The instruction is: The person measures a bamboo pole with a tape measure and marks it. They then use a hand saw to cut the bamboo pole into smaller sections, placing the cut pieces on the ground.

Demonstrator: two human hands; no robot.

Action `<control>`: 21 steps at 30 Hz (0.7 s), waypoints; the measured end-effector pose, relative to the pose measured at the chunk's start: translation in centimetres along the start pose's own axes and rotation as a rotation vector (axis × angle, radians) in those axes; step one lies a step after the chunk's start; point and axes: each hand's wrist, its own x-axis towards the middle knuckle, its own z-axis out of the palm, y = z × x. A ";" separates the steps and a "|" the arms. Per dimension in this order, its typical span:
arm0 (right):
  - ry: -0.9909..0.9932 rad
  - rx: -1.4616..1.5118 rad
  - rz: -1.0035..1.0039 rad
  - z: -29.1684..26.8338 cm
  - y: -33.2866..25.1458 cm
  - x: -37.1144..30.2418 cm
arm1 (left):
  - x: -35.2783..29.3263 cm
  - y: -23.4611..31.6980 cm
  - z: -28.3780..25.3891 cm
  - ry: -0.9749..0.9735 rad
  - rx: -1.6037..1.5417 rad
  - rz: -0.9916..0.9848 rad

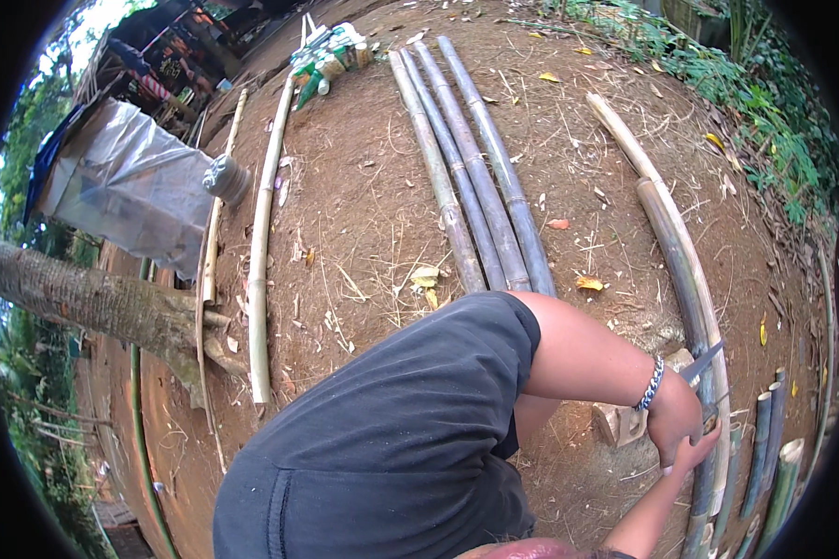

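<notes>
My left hand [676,419], with a chain bracelet at its wrist, is curled closed beside a long bamboo pole [688,289]. Whatever it holds is hidden behind the fingers. Just past that wrist, a dark pointed blade [705,361] lies across the pole; its handle is out of sight. My right hand [694,453] comes from the lower edge and overlaps the left, its fingers closed on the pole. A pale split bamboo length [657,177] runs alongside. Under the left wrist is a light wooden block [617,424].
Several dark bamboo poles [480,172] lie side by side ahead. Shorter cut pieces [764,456] lie at right. Pale poles [263,252] are at left, near a tree trunk [93,298] and plastic sheeting [126,177]. Bottles [331,56] are heaped farther off. Dark clothing [382,419] fills the lower middle.
</notes>
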 end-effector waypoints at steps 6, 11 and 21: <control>-0.144 -0.110 -0.064 1.1 -6.4 1.9 | -1.7 -1.5 -0.9 0.072 0.036 -0.022; -0.167 -0.140 -0.029 1.7 -6.1 1.7 | -1.7 -3.3 -1.1 0.074 -0.032 0.016; -0.171 -0.163 0.002 1.7 -5.2 1.7 | -3.2 -3.0 -2.3 0.079 -0.055 -0.028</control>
